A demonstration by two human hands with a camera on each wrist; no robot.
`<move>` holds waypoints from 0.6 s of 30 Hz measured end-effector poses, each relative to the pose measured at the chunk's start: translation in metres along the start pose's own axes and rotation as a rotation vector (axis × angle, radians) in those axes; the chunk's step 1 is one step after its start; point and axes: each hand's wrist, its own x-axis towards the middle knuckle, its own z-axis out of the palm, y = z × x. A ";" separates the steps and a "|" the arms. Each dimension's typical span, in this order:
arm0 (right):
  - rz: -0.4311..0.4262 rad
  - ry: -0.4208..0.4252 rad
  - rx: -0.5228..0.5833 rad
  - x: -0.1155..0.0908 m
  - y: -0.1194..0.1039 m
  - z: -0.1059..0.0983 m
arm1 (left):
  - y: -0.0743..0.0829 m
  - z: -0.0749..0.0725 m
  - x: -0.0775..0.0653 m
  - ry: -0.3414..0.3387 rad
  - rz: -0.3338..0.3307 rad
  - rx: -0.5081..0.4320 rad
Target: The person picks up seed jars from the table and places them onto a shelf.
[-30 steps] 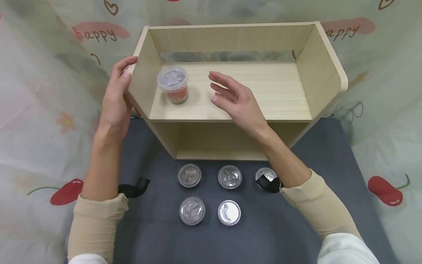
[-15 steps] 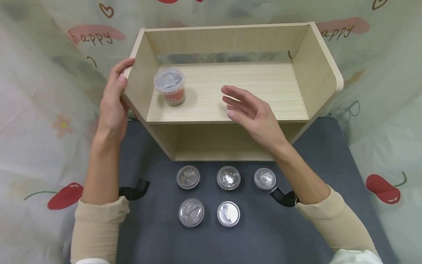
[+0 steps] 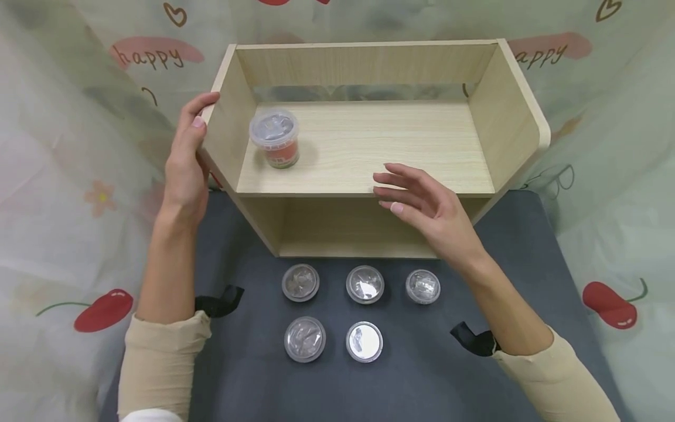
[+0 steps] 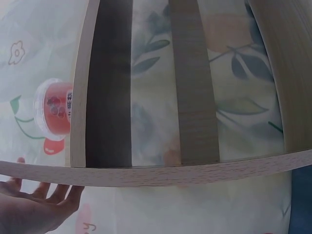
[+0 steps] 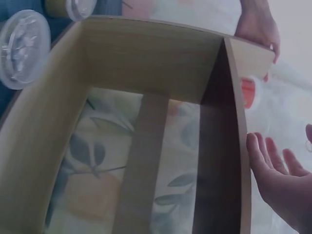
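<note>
My left hand (image 3: 184, 152) grips the front edge of the left side panel of a pale wooden shelf (image 3: 379, 146). In the left wrist view, the fingers of that hand (image 4: 39, 207) lie along the panel edge. A lidded clear plastic cup (image 3: 276, 140) with a red label stands upright on the upper board, close to the left side panel. My right hand (image 3: 427, 211) is off to the cup's right, in front of the board's front edge, with fingers spread and nothing in them. The right wrist view shows the red cup (image 5: 248, 92) beyond the right hand's fingertips.
On the dark grey table (image 3: 411, 375) before the shelf, three lidded cups stand in a row, among them a right one (image 3: 423, 286). Two more cups, one at left (image 3: 305, 339) and one at right (image 3: 364, 341), stand nearer. Printed curtains (image 3: 79, 176) surround the table.
My right hand has moved away from the cup, rightward and toward the body, past the upper board's front edge. The left hand keeps its hold on the side panel; the cup stays put.
</note>
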 end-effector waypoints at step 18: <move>0.060 -0.031 -0.092 -0.055 0.051 -0.030 | -0.002 0.001 -0.002 0.019 -0.002 0.002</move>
